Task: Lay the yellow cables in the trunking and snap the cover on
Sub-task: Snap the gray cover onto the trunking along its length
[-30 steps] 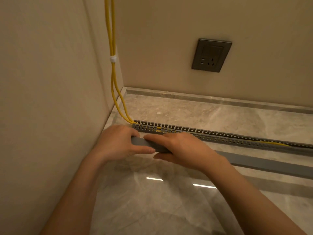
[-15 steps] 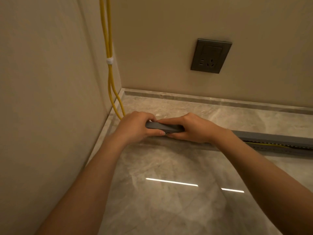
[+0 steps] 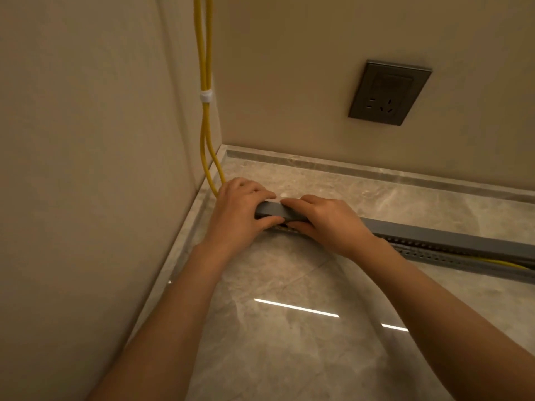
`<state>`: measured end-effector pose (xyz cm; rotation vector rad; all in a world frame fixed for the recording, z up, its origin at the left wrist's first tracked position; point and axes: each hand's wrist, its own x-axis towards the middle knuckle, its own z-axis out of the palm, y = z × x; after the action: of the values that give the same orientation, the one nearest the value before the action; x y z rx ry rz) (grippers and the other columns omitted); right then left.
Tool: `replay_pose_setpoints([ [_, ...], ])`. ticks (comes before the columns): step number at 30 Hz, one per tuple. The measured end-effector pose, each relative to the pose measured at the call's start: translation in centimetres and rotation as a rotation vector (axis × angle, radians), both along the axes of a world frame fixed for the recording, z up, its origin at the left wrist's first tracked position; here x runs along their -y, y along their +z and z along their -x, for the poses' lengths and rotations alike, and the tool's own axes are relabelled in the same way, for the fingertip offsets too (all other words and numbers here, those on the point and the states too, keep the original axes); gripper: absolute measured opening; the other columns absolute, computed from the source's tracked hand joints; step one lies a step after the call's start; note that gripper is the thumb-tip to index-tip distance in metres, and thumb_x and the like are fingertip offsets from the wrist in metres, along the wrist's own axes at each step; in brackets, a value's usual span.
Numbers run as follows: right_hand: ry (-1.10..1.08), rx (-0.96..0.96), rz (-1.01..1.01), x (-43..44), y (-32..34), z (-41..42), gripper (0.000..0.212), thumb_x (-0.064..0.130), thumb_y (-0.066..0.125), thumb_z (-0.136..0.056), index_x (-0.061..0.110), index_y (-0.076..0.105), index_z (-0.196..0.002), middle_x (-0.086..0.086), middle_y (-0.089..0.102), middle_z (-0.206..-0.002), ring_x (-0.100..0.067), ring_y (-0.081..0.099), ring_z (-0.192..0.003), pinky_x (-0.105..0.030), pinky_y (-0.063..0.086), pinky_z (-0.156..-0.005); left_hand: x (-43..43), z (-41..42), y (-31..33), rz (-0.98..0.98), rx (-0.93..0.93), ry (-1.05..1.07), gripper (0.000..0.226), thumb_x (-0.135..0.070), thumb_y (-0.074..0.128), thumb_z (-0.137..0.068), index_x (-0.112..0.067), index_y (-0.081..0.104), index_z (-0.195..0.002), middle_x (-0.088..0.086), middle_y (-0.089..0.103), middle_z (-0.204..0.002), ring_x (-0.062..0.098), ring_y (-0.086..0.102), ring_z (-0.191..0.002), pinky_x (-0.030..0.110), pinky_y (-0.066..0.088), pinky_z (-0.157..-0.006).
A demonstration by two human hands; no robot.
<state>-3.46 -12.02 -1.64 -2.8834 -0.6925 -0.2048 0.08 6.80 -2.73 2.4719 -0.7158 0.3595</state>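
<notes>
Two yellow cables (image 3: 205, 134) hang down the wall corner, tied by a white band, and run behind my left hand into the grey slotted trunking (image 3: 451, 256) on the marble surface. A stretch of yellow cable shows inside the trunking at the far right. The long grey cover (image 3: 434, 234) lies along the top of the trunking, slightly raised on the right. My left hand (image 3: 240, 212) grips the cover's left end, thumb in front and fingers on top. My right hand (image 3: 324, 221) grips the cover just beside it, the same way.
A dark wall socket (image 3: 389, 92) sits on the back wall above the surface. A beige side wall (image 3: 86, 169) stands close on the left. A raised marble lip (image 3: 376, 172) borders the surface along the back wall.
Both hands lifted the cover from the surface in front of the trunking and set it on top of the trunking. They now press on its left end.
</notes>
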Motion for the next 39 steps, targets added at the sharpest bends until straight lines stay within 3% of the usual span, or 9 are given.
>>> replay_pose_setpoints([
  [5, -0.003, -0.030, 0.003, -0.3, 0.0, -0.4, 0.040, 0.038, 0.052, -0.091, 0.024, 0.048, -0.127, -0.002, 0.062, -0.108, -0.024, 0.059, -0.089, -0.036, 0.048, -0.065, -1.3, 2.9, -1.6, 0.500, 0.008, 0.390, 0.025, -0.024, 0.067, -0.082, -0.012, 0.064, -0.104, -0.001, 0.056, -0.105, 0.012, 0.047, -0.104, 0.012, 0.033, -0.088],
  [9, -0.061, -0.059, 0.019, -0.7, -0.3, -0.7, 0.034, 0.042, 0.056, -0.087, 0.026, 0.051, -0.116, 0.000, 0.063, -0.102, -0.020, 0.056, -0.087, -0.030, 0.038, -0.061, -1.6, 3.7, -2.1, 0.838, -0.259, 0.559, 0.017, -0.018, 0.059, -0.088, -0.011, 0.055, -0.103, 0.003, 0.059, -0.103, 0.011, 0.057, -0.091, 0.024, 0.049, -0.086],
  [12, -0.100, -0.136, 0.046, -1.1, -0.3, -1.0, 0.034, 0.041, 0.061, -0.083, 0.025, 0.054, -0.112, 0.000, 0.063, -0.101, -0.020, 0.057, -0.087, -0.032, 0.044, -0.066, -1.7, 3.2, -2.3, 0.943, -0.444, 0.581, 0.023, -0.017, 0.056, -0.090, -0.013, 0.054, -0.112, -0.005, 0.059, -0.102, -0.005, 0.056, -0.085, 0.003, 0.045, -0.074],
  [15, -0.110, -0.209, -0.021, -1.1, 0.3, -1.1, 0.035, 0.041, 0.067, -0.079, 0.026, 0.059, -0.109, 0.002, 0.065, -0.097, -0.016, 0.057, -0.085, -0.032, 0.046, -0.067, -1.7, 2.5, -1.9, 1.204, -0.664, 0.511, 0.021, -0.017, 0.052, -0.093, -0.008, 0.058, -0.110, 0.002, 0.063, -0.101, 0.012, 0.059, -0.095, 0.022, 0.044, -0.090],
  [18, -0.089, -0.259, -0.119, -0.8, 1.2, -0.9, 0.034, 0.038, 0.071, -0.076, 0.027, 0.062, -0.107, 0.004, 0.067, -0.094, -0.012, 0.057, -0.079, -0.034, 0.050, -0.070, -1.1, 2.1, -1.3, 1.554, -0.878, 0.404, 0.015, -0.020, 0.048, -0.095, -0.014, 0.061, -0.092, 0.003, 0.062, -0.092, 0.012, 0.058, -0.086, 0.025, 0.046, -0.082],
  [23, -0.067, -0.280, -0.222, -0.5, 2.5, -0.7, 0.033, 0.035, 0.073, -0.075, 0.027, 0.065, -0.107, 0.004, 0.069, -0.092, -0.010, 0.060, -0.078, -0.036, 0.053, -0.072, 0.6, 2.8, -1.3, 2.035, -1.225, 0.158, 0.035, -0.037, 0.045, -0.094, -0.013, 0.056, -0.117, 0.010, 0.060, -0.120, 0.026, 0.054, -0.115, 0.046, 0.040, -0.102],
  [28, -0.071, -0.199, -0.218, 0.0, 2.6, -0.1, 0.035, 0.036, 0.062, -0.084, 0.025, 0.060, -0.118, 0.001, 0.070, -0.100, -0.014, 0.061, -0.083, -0.037, 0.052, -0.075, 1.6, 2.7, -1.0, 2.204, -1.185, 0.101, 0.041, -0.043, 0.040, -0.095, -0.012, 0.054, -0.116, 0.014, 0.057, -0.118, 0.029, 0.051, -0.116, 0.051, 0.033, -0.107],
  [33, 0.013, 0.027, -0.085, 0.3, 3.9, 0.4, 0.042, 0.036, 0.049, -0.091, 0.021, 0.049, -0.131, -0.006, 0.068, -0.108, -0.025, 0.064, -0.087, -0.041, 0.053, -0.069, 1.2, 2.8, -0.8, 2.156, -1.207, 0.023, 0.052, -0.046, 0.041, -0.093, -0.009, 0.049, -0.129, 0.020, 0.055, -0.129, 0.036, 0.051, -0.120, 0.053, 0.034, -0.106],
  [39, 0.090, 0.211, 0.096, 0.2, 6.1, 0.7, 0.050, 0.039, 0.036, -0.093, 0.018, 0.040, -0.138, -0.013, 0.060, -0.090, -0.030, 0.056, -0.058, -0.032, 0.043, -0.044, 1.6, 2.3, -0.9, 2.191, -1.161, 0.133, 0.031, -0.039, 0.047, -0.093, -0.012, 0.058, -0.103, 0.008, 0.061, -0.101, 0.024, 0.059, -0.097, 0.046, 0.041, -0.101],
])
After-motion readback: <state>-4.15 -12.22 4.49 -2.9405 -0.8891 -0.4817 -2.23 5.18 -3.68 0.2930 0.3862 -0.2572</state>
